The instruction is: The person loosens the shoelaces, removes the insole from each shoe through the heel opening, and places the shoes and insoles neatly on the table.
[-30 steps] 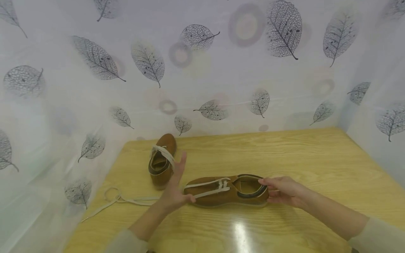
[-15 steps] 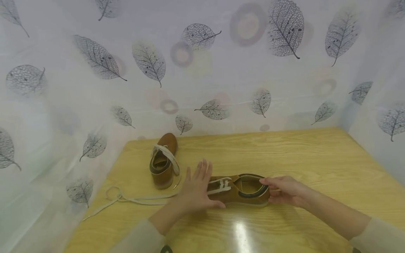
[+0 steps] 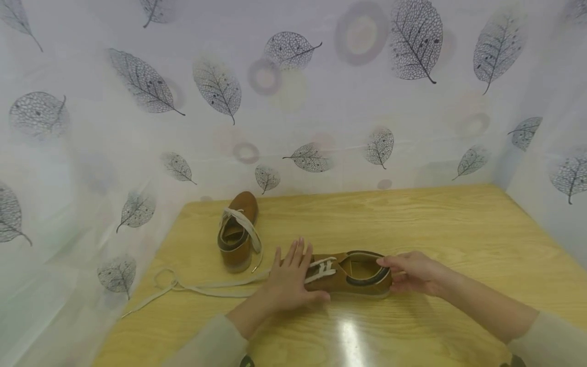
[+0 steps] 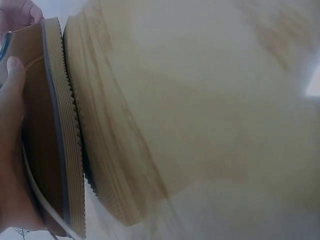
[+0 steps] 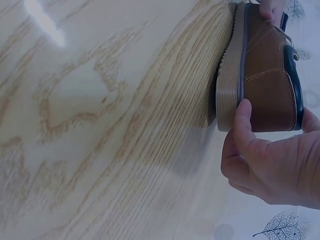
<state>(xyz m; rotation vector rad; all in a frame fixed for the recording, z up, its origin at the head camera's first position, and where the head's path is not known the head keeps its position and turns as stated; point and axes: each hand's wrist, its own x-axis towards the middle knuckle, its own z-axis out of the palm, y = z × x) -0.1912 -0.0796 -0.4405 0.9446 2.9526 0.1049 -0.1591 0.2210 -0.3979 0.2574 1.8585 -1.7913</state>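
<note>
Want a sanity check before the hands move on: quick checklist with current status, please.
1. Right hand has the near shoe by the heel: ok, it pinches the heel end.
2. Left hand on the toe end: ok, it lies over it with fingers spread.
3. Near shoe's laces gathered: not ok, they trail across the table with a loop in them.
4. Laces free under the left hand: cannot tell, the hand hides that stretch.
5. Far shoe clear of both hands: ok, it stands apart, behind and to the left.
6. Far shoe's opening uncovered: not ok, its own laces drape across it.
</note>
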